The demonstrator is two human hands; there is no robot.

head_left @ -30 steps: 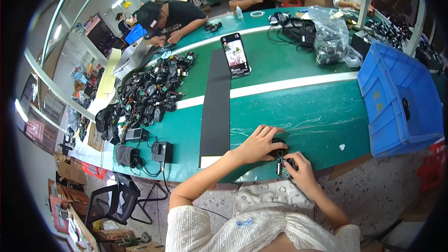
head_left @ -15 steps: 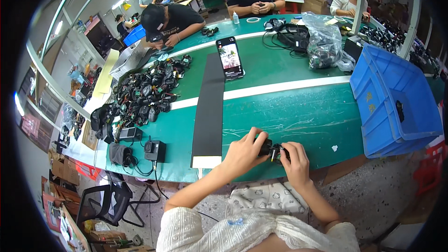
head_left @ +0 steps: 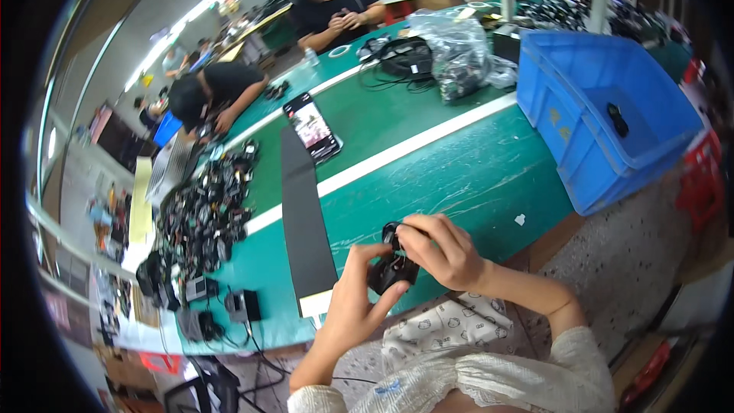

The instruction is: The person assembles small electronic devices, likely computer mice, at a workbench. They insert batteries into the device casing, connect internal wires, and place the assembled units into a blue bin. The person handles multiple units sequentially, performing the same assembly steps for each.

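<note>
My left hand is wrapped round a small black device above the near edge of the green table, thumb on its near side. My right hand has its fingertips closed on a black looped part at the device's far end, possibly its cord. Fine detail between the fingers is too small to make out. Left of my hands lies a long black mat strip. A phone with a lit screen stands at its far end.
A tilted blue crate with a black item inside stands at the right. A heap of black parts lies at the left, near a boxy black adapter. A clear plastic bag sits farther back. Co-workers sit across the table.
The view has turned and shifted right. My hands have brought the black device nearer to me; the left now cradles it from below while the right has moved to its far end.
</note>
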